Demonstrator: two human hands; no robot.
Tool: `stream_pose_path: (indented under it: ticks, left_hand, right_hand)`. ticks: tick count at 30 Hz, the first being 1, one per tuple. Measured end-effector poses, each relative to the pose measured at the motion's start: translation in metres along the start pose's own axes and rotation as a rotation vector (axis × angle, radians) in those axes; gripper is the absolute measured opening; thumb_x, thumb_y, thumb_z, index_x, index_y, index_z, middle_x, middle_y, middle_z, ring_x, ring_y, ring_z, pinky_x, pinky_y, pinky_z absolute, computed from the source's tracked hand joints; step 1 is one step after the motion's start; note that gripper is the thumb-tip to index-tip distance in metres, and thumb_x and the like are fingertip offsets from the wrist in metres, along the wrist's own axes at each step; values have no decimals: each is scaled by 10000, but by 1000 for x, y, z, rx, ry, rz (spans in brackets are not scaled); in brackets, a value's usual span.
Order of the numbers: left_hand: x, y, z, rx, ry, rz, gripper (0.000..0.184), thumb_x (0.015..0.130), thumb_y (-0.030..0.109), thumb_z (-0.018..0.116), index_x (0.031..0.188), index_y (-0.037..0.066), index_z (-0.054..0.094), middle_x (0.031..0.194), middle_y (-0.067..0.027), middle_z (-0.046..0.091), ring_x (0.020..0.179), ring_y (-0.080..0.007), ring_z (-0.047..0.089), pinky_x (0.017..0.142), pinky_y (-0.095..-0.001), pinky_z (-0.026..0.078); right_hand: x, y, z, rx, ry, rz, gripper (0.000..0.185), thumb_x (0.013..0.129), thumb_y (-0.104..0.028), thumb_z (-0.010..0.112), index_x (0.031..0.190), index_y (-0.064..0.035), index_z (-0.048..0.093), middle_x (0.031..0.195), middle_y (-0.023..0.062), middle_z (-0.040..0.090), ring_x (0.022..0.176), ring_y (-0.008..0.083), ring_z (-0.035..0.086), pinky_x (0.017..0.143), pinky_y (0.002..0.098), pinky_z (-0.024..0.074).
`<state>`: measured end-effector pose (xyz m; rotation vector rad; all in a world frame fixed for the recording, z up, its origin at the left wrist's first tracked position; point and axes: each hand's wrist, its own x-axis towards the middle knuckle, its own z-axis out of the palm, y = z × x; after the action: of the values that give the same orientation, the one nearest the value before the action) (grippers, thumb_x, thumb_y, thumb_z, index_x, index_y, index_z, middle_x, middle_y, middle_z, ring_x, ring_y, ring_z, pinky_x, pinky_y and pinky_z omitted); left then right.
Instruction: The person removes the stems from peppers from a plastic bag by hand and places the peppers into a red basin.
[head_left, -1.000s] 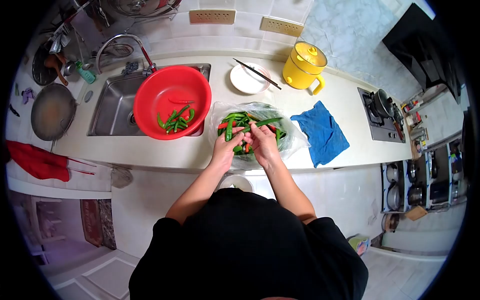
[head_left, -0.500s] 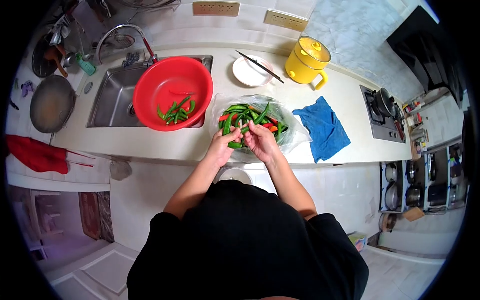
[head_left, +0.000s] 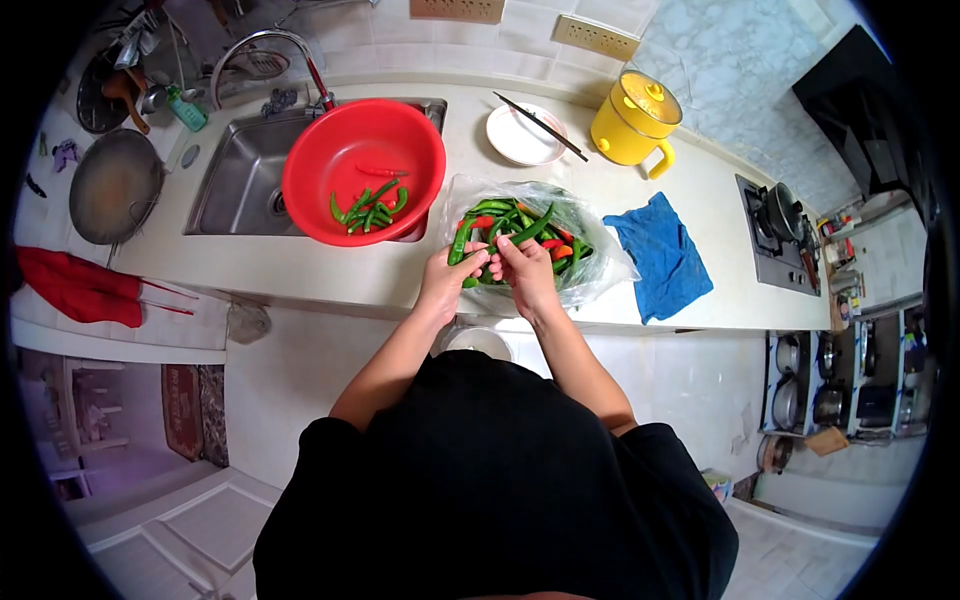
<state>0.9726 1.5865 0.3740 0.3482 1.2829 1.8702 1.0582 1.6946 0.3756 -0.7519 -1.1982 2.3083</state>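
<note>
My left hand (head_left: 441, 281) is closed on a green chili pepper (head_left: 460, 241), which sticks up past the thumb. Close beside it, my right hand (head_left: 529, 281) pinches at a green chili between the two hands; the fingertips cover most of that spot. Both hands are over the near side of a clear plastic bag (head_left: 610, 268), spread open on the counter. Inside the bag lie several green chilies (head_left: 532, 226) and red chilies (head_left: 563, 252). Left of the bag, a red basin (head_left: 310, 165) holds several green chilies (head_left: 375, 212) and a red chili (head_left: 382, 172).
The basin rests over the edge of a steel sink (head_left: 232, 180) with a faucet (head_left: 262, 35). Behind the bag are a white plate (head_left: 515, 140) with black chopsticks (head_left: 540, 125) and a yellow electric pot (head_left: 632, 120). A blue cloth (head_left: 660, 255) and a stove (head_left: 775, 245) are to the right.
The view has shifted slightly, so the counter items appear a little further right and higher. My hands stay together over the bag, with the fingertips slightly repositioned.
</note>
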Motion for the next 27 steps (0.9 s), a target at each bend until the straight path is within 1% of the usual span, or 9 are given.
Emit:
stream_pose_path:
  ticks: [3, 7, 10, 14, 16, 17, 19, 23, 27]
  left_hand:
    - [2, -5, -3, 83, 2, 3, 140, 794, 71, 617, 914, 3, 591, 813, -34, 599, 698, -88, 517, 656, -234, 415]
    - [7, -15, -5, 46, -10, -1, 114, 781, 45, 605, 884, 2, 580, 782, -27, 577, 699, -93, 514, 662, -237, 416]
    - [12, -24, -5, 25, -9, 8, 146, 779, 67, 623, 899, 1, 572, 802, -43, 585, 685, -94, 508, 659, -240, 429]
    - [16, -29, 0, -116, -28, -80, 147, 775, 60, 627, 901, 4, 577, 791, -37, 583, 689, -94, 511, 657, -241, 429]
    - [16, -28, 3, -138, -27, -135, 137, 776, 42, 617, 903, 2, 584, 776, -31, 586, 697, -96, 515, 652, -238, 421]
    - [15, -25, 6, -67, -26, -116, 137, 779, 44, 617, 905, 2, 584, 778, -29, 586, 694, -93, 515, 649, -238, 421]
    - [12, -19, 13, 76, -24, -76, 136, 784, 46, 617, 909, 3, 584, 782, -26, 587, 688, -88, 515, 642, -237, 422]
    - [14, -24, 14, 153, -71, 13, 127, 798, 33, 597, 921, 10, 578, 803, -24, 587, 696, -78, 512, 643, -224, 414]
    - [16, -29, 14, 125, -71, 24, 124, 796, 22, 589, 919, 11, 580, 806, -23, 585, 716, -80, 527, 652, -221, 417]
  right_hand:
    - [-1, 4, -1, -34, 0, -27, 185, 861, -177, 600, 801, -15, 534, 664, 64, 584, 528, 113, 544, 477, 230, 442]
    - [-7, 3, -1, -50, 34, -15, 193, 865, -195, 595, 780, -32, 535, 642, 54, 581, 503, 104, 531, 460, 223, 427]
    - [-11, 0, -1, 30, 69, 22, 203, 868, -215, 590, 770, -46, 534, 631, 46, 581, 496, 103, 528, 451, 216, 417]
    - [-8, 9, -12, 217, 79, 62, 212, 869, -232, 588, 763, -59, 529, 609, 37, 569, 488, 101, 523, 444, 216, 411]
    - [-7, 11, -17, 208, 95, 39, 201, 871, -222, 586, 770, -59, 527, 610, 35, 565, 489, 96, 522, 438, 213, 408]
    - [-7, 10, -18, 204, 104, 29, 195, 872, -217, 584, 774, -59, 526, 611, 33, 563, 490, 93, 521, 436, 212, 407]
    - [-9, 6, -17, 94, 139, -40, 186, 873, -204, 582, 783, -53, 523, 618, 32, 562, 490, 86, 518, 431, 207, 403]
    - [-9, 5, -18, -115, 117, -177, 170, 873, -178, 581, 797, -40, 517, 630, 24, 556, 496, 75, 517, 427, 200, 399]
    - [-10, 2, -15, -136, 127, -153, 179, 882, -195, 558, 778, -56, 513, 591, 11, 532, 453, 67, 483, 399, 200, 363]
